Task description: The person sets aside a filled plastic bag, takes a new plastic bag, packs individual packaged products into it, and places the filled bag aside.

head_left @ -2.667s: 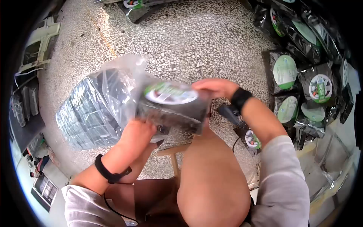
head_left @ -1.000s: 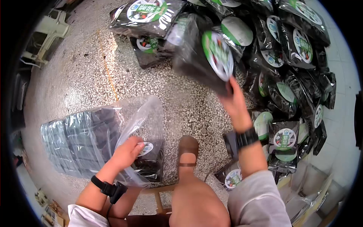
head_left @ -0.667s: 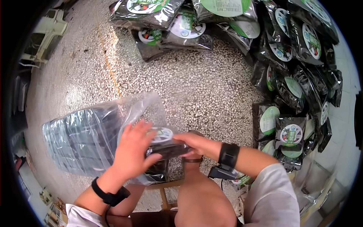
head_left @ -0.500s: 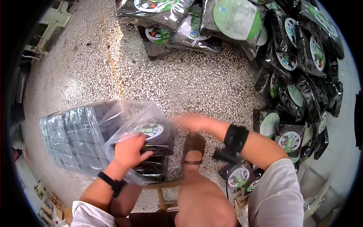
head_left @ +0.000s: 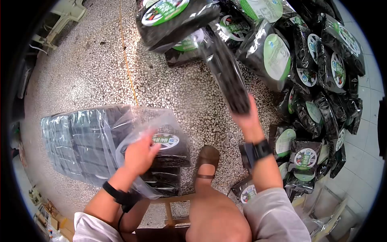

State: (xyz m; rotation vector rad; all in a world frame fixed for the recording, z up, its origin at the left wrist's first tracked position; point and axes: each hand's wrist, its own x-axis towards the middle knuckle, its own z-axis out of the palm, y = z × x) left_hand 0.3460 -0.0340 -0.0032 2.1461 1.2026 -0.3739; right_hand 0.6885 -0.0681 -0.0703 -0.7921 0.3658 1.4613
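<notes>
My left hand (head_left: 139, 153) lies at the mouth of a large clear plastic bag (head_left: 107, 129), its thumb apart from the slightly blurred fingers. Rows of flat packets fill the bag. At its mouth a dark packet (head_left: 169, 151) with a white and green oval label lies over other dark packets (head_left: 163, 177). My right hand (head_left: 246, 119) grips the near end of another dark packet (head_left: 225, 72), seen nearly edge-on and blurred, above the floor. The far end of that packet reaches the heap of packets at the top.
Glossy dark packets with oval labels are heaped at the top (head_left: 264, 56) and along the right (head_left: 306, 157). Below lies a speckled floor (head_left: 100, 80) with a thin orange line. My shoe (head_left: 208, 157) stands between my hands. Pale frames (head_left: 60, 20) stand at upper left.
My right hand, empty near the bag before, has moved up and right and taken hold of a dark packet. My left hand stays at the bag mouth. The view has shifted slightly.
</notes>
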